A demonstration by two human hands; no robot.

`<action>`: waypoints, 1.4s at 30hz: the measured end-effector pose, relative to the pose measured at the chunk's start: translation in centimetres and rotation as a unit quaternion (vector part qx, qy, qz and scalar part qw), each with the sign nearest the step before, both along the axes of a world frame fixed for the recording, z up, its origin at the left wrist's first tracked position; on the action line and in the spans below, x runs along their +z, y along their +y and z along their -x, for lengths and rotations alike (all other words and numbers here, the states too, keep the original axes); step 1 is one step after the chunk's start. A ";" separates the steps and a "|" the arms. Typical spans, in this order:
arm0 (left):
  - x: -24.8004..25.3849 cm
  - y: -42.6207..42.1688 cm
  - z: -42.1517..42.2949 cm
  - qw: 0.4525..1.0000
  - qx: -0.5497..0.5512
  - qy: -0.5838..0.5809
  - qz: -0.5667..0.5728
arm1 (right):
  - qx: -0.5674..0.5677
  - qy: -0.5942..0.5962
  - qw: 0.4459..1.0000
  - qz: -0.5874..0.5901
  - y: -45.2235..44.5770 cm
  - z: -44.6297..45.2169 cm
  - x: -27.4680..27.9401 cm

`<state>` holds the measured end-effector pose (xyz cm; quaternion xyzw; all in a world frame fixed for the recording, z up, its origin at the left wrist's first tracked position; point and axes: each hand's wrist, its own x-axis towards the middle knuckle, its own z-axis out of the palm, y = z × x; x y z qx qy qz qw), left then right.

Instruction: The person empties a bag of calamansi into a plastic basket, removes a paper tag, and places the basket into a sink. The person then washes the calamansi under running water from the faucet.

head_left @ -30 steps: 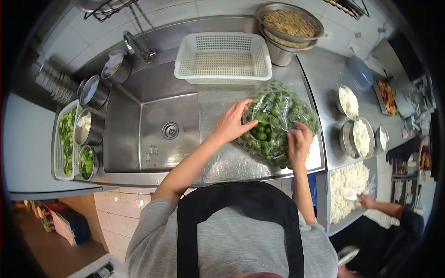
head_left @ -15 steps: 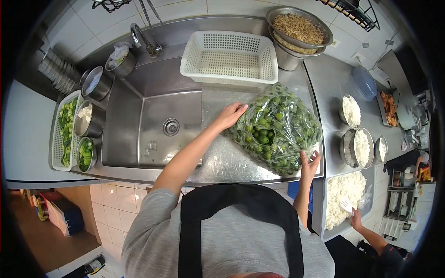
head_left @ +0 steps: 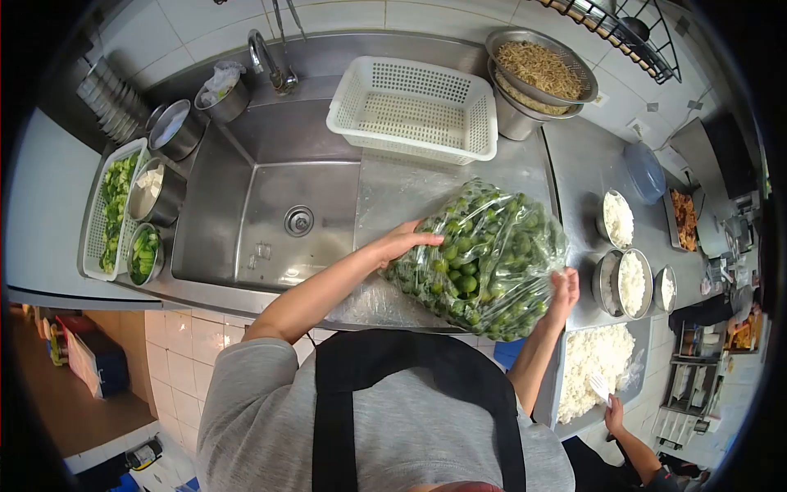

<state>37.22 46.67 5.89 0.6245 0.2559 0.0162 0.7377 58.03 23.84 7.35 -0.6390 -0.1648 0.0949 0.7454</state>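
Note:
A clear plastic bag of small round green fruits (head_left: 484,262) rests on the steel counter right of the sink, near the front edge. My left hand (head_left: 403,243) lies against the bag's left side, its thumb on top and the other fingers partly hidden. At the bag's right side, my right hand (head_left: 562,297) has its fingers bent round the plastic. Just behind the bag stands a white perforated basket (head_left: 414,111) with nothing in it.
The sink (head_left: 307,193) is on the left, beside metal pots (head_left: 164,201) and a basket of greens (head_left: 88,246). Stacked bowls (head_left: 512,123) stand behind. At right are bowls of white food (head_left: 631,283), and a co-worker's hand (head_left: 615,416) with a spatula over a tray (head_left: 561,385).
The bag has shifted toward me and turned somewhat. My left hand has moved down onto its side, and my right hand has moved from its front to its right side.

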 end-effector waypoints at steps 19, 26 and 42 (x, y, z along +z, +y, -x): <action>15.3 18.7 -2.9 0.977 -0.066 -0.087 0.182 | 0.083 0.068 0.949 -0.297 16.8 5.5 21.3; 4.2 28.2 -3.6 0.629 0.180 0.268 -0.707 | 0.072 -0.108 0.944 -0.303 30.3 2.8 16.2; -4.8 -0.8 4.9 0.870 0.422 -0.183 -0.181 | 0.187 -0.143 0.960 -0.149 24.6 4.0 13.5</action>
